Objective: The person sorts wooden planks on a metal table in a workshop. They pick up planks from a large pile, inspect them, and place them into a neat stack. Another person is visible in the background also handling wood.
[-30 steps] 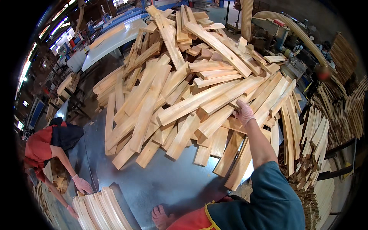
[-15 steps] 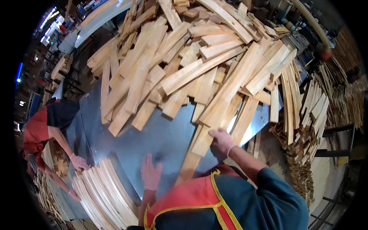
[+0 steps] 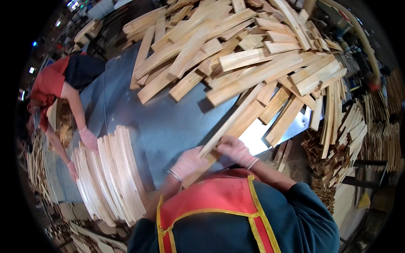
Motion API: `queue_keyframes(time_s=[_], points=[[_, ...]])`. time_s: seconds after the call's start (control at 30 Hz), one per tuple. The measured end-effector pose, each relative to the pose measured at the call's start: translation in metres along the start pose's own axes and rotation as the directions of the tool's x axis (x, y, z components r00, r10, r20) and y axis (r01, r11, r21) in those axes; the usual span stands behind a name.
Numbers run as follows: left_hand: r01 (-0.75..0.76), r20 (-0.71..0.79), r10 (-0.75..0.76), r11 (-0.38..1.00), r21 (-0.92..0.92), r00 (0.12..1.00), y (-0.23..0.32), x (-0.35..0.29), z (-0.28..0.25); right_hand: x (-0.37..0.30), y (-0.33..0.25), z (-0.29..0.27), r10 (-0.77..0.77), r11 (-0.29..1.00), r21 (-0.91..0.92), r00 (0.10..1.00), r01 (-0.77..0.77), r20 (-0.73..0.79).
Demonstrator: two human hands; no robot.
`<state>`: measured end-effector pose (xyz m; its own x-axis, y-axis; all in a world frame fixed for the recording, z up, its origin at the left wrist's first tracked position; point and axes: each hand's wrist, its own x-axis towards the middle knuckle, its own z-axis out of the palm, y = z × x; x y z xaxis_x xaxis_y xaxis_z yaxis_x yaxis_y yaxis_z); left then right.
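Observation:
A pale wooden board [image 3: 231, 120] is turned up on its narrow edge, its near end close to my body and its far end toward the heap. At that near end my left hand [image 3: 188, 163], in a pinkish work glove, is closed on the board. Gloved alike, my right hand [image 3: 236, 149] grips it from the right side, with bent fingers partly hidden behind the wood. Another board [image 3: 249, 117] lies flat beneath and beside it, running under my hands.
A big loose heap of wooden boards [image 3: 198, 42] covers the far side of the metal table [image 3: 156, 126]. At left, a co-worker's gloved hands [image 3: 88, 139] touch a row of upright boards [image 3: 112, 168]. Stacked wood pieces [image 3: 333, 168] stand at right.
My left hand has come from above the bare tabletop to the board's near end. The board has tipped from flat onto its edge. The whole view has shifted, with the heap now farther right.

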<state>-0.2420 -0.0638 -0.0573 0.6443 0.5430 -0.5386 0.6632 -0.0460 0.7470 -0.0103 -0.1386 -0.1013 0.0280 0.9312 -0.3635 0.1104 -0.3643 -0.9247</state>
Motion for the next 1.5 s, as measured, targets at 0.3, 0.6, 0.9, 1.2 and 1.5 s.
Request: queue_keyframes(time_s=[0.3, 0.6, 0.9, 1.2, 1.5], points=[[0.154, 0.080, -0.132, 0.808, -0.568, 0.988, -0.027, -0.087, -0.035, 0.053, 0.003, -0.123, 0.191, 0.830, 0.558, 0.933, 0.012, -0.305], [0.244, 0.022, -0.288, 0.766, -0.595, 0.957, -0.022, -0.168, -0.075, 0.068, -0.092, -0.105, -0.610, 0.540, -0.648, 0.780, 0.538, 0.140], [0.180, -0.223, -0.414, 0.736, -0.653, 0.883, -0.068, -0.250, -0.075, 0.129, -0.057, -0.158, -0.285, 0.005, -0.971, 0.931, 0.238, 0.226], [-0.438, -0.520, -0.219, 0.333, -0.835, 0.825, -0.050, -0.175, -0.046, 0.132, -0.012, -0.133, -0.146, 0.871, -0.423, 0.953, 0.251, 0.264], [-0.409, -0.755, -0.344, 0.677, -0.612, 0.559, -0.064, -0.219, -0.047, 0.121, -0.033, 0.139, 0.156, 0.988, -0.046, 0.901, -0.150, 0.404]])
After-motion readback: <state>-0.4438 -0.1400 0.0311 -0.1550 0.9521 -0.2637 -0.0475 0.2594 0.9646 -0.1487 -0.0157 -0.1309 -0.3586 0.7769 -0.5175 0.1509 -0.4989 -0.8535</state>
